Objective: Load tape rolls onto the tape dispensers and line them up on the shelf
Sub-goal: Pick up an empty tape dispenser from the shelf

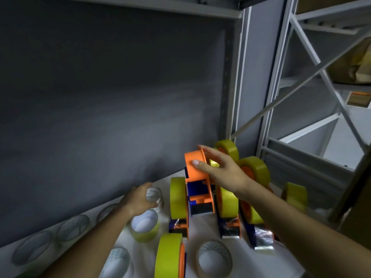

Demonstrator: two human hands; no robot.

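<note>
Hands working a shelf point(200, 227) of tape dispensers, one still unloaded.

Right hand point(218, 169) is gripping the bare orange hub of the empty dispenser point(197, 177), thumb on the hub's face and fingers curled over its rim, lifting it among loaded dispensers point(178, 199) that are crowding it on both sides. Left hand point(138, 199) is closing its fingers around a tape roll point(153, 194) lying near the back wall, with more loose rolls point(144, 227) sitting just beside it. To do this well, the roll probably wants bringing square to the hub and sliding on flat, with the dispenser raised free of its neighbours so nothing is getting knocked out of line.
</note>
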